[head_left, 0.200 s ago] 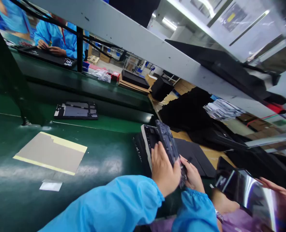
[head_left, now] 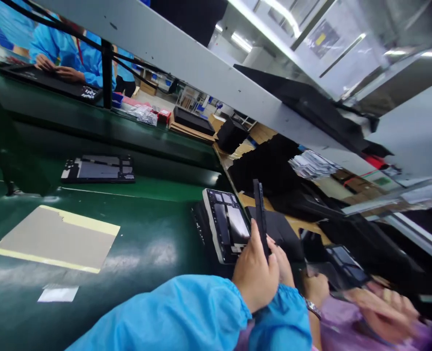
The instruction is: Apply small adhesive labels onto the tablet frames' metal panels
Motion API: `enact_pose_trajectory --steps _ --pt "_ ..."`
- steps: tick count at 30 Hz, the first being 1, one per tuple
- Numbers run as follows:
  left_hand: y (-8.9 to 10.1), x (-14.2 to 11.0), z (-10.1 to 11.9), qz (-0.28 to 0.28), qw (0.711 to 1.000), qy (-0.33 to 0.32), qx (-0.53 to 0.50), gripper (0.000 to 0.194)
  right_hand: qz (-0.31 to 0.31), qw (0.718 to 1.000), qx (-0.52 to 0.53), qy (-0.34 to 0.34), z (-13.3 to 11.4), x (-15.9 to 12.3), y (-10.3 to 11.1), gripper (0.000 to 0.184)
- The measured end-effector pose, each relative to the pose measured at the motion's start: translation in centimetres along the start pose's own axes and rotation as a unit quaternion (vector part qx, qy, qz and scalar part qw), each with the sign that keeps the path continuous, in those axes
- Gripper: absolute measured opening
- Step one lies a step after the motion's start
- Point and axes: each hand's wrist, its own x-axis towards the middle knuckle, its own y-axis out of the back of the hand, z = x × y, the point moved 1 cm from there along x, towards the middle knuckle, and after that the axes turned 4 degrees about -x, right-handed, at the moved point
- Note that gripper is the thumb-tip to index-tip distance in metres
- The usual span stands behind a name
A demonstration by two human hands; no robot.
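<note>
Between my two hands several thin black tablet frames (head_left: 260, 209) stand on edge, seen nearly edge-on. My left hand (head_left: 256, 275) presses its fingers against their near side, and my right hand (head_left: 282, 263) wraps round them from the far side. Both hands look closed on the frames, though the right fingers are partly hidden. Just left of them lies a stack of tablet bodies (head_left: 221, 224), its top one showing a dark inside with pale rectangles and a light rim. The left hand overlaps the stack's lower right corner; whether it touches is unclear.
Another tablet frame (head_left: 98, 168) lies farther back on the green bench (head_left: 146, 234). A grey sheet with yellow edges (head_left: 57, 239) and a small white slip (head_left: 58, 294) lie left. A co-worker's hands (head_left: 380, 307) move close on the right. A metal beam (head_left: 186, 58) crosses above.
The held frames have turned from a slanted face to nearly upright on edge. My left hand has come away from the stack's face, baring its top piece. The whole view has shifted slightly.
</note>
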Motion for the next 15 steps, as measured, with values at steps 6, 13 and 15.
enact_pose_trajectory --steps 6,13,15 --pt "0.7 -0.4 -1.2 -0.042 0.992 0.017 -0.12 0.077 0.033 0.995 0.077 -0.046 -0.1 -1.3 0.7 0.057" --pt "2.7 -4.4 0.9 -0.013 0.983 0.088 -0.162 0.078 0.068 0.996 0.052 -0.02 -2.8 -7.3 2.2 0.063" --pt "5.5 -7.8 0.6 0.058 0.981 0.109 -0.147 0.078 0.081 0.997 -0.02 0.001 -2.1 -11.7 1.6 0.057"
